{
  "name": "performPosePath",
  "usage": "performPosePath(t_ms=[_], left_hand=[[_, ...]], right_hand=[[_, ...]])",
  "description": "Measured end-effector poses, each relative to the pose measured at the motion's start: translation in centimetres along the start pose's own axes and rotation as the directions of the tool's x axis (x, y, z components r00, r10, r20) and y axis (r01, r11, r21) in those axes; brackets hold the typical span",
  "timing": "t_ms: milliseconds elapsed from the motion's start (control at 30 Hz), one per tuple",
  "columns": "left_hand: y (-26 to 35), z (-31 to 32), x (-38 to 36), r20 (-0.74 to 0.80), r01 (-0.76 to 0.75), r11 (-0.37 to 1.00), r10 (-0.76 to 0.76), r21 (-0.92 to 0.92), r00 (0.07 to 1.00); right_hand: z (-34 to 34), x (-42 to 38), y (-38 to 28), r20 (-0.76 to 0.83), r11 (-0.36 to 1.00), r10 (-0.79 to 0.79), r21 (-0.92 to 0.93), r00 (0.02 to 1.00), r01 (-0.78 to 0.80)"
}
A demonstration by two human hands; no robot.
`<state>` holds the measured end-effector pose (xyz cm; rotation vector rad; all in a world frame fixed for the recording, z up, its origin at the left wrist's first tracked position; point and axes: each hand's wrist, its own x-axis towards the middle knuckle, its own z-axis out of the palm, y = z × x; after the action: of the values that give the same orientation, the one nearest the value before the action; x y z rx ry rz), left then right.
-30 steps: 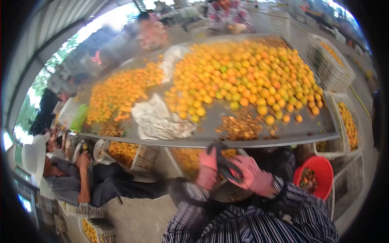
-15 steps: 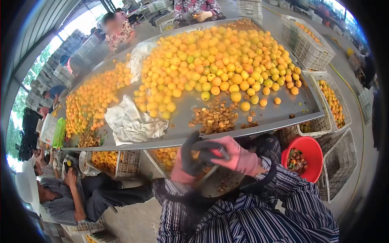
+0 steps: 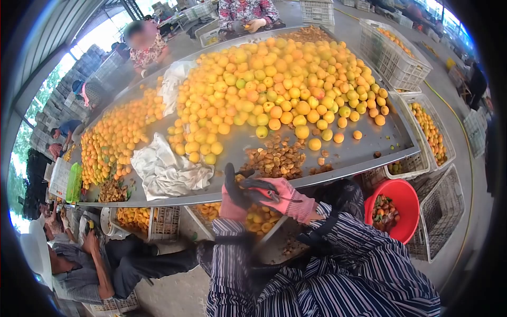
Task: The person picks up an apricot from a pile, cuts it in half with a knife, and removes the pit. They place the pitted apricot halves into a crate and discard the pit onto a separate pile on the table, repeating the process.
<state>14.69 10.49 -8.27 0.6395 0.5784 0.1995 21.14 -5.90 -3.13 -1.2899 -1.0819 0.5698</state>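
Observation:
Both my hands wear pink gloves with dark grey fingers and meet just off the near edge of the metal table (image 3: 338,170). My left hand (image 3: 235,194) is closed with the thumb side up; a small brownish patch shows between its fingers, too hidden to name. My right hand (image 3: 280,196) is closed against it, its fingers curled round a small dark, partly shiny thing whose kind I cannot make out. Just beyond my hands lies a heap of brown apricot pits (image 3: 274,157). Behind it spreads a large pile of orange-yellow apricots (image 3: 264,84). A crate of orange fruit pieces (image 3: 262,219) stands below my hands.
A crumpled white cloth (image 3: 171,166) lies on the table at left. A red basin (image 3: 393,211) holding dark fruit stands at right, beside an unfilled plastic crate (image 3: 443,211). Seated close at left is a person in a white hat (image 3: 37,248). Other people work across the table.
My hands have shifted slightly left, and my right hand's fingers have curled in closer to my left hand. The view has turned a little, moving the table scene slightly left.

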Motion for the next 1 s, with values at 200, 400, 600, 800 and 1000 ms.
performPosePath(t_ms=[200, 400, 600, 800, 1000], left_hand=[[-1.3, -4.4, 1.5, 0.293, -0.058, 0.987, 0.012, 0.147, 0.956], [-1.2, 0.8, -0.8, -0.245, -0.114, 0.993, 0.108, -0.010, 0.964], [-3.1, -0.4, -2.3, -0.107, -0.211, 0.978, 0.210, 0.006, 0.972], [-4.6, -5.2, -9.5, -0.124, -0.247, 0.903, 0.306, 0.351, 0.944], [-6.4, -11.2, -12.3, -0.155, -0.023, 0.930, -0.037, -0.368, 0.987]], right_hand=[[1.1, 0.7, 1.9, 0.047, 0.927, -0.089, -0.361, 0.995, 0.100], [1.4, -0.3, 3.0, 0.129, 0.734, -0.046, -0.668, 0.991, 0.121], [-1.5, -0.4, 7.1, -0.445, 0.955, 0.236, -0.056, 0.864, -0.291], [-13.3, -1.7, 4.3, -0.733, 0.842, -0.081, -0.413, 0.676, -0.347], [-16.4, -1.5, 0.4, -0.680, 0.401, 0.215, -0.594, 0.702, -0.698]])
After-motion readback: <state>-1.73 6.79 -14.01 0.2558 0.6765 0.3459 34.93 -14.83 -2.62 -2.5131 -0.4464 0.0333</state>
